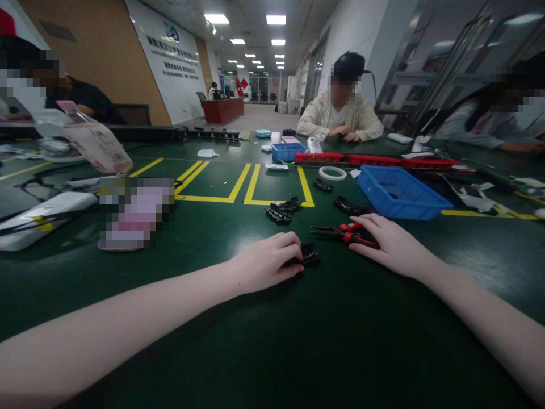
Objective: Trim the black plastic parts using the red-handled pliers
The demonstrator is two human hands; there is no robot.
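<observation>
My left hand [272, 258] is closed around a small black plastic part [310, 254], which rests on or just above the green table. To the right, my right hand [385, 241] has its thumb and fingers on the red and black handles of needle-nose pliers [347, 232]. The jaws of the pliers point left, toward the black part. Beyond my left hand lie more black plastic pieces [281, 212]. Another black piece [351, 205] sits behind the pliers, and a smaller one [322, 185] is farther back.
A blue bin [402, 193] stands behind my right hand, near a white tape ring [332, 172]. Red strips [374, 161] run across the far side. A bottle [96, 139], a phone [138, 213] and a white device [46, 218] are at left. People sit around the table [204, 341].
</observation>
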